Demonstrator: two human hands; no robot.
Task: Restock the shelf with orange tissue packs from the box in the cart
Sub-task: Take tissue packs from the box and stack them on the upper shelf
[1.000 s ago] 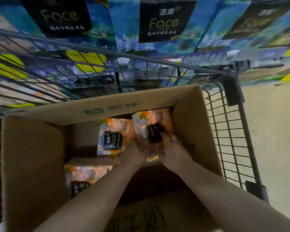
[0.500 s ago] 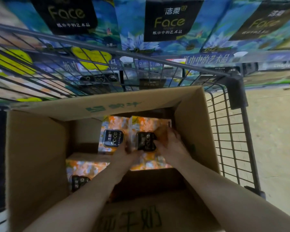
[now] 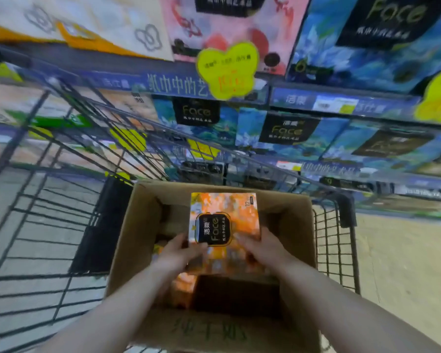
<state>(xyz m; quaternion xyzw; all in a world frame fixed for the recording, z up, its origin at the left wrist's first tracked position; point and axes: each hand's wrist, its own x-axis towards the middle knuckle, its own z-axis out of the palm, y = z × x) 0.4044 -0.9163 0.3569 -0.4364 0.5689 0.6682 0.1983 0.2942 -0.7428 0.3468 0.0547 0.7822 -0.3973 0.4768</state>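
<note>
An orange tissue pack with a black "Face" label is raised above the open cardboard box in the wire cart. My left hand grips its lower left edge and my right hand grips its lower right edge. More orange packs show dimly down inside the box under my left wrist. The shelf stands right behind the cart.
Blue "Face" tissue packs fill the shelf rows, with a pink pack and pale orange-trimmed packs above. Yellow price tags hang from the shelf rails. Tan floor lies to the right of the cart.
Both hands have lifted one orange pack up out of the box. My view has tilted up and swung, showing higher shelf rows and more of the cart's left side.
</note>
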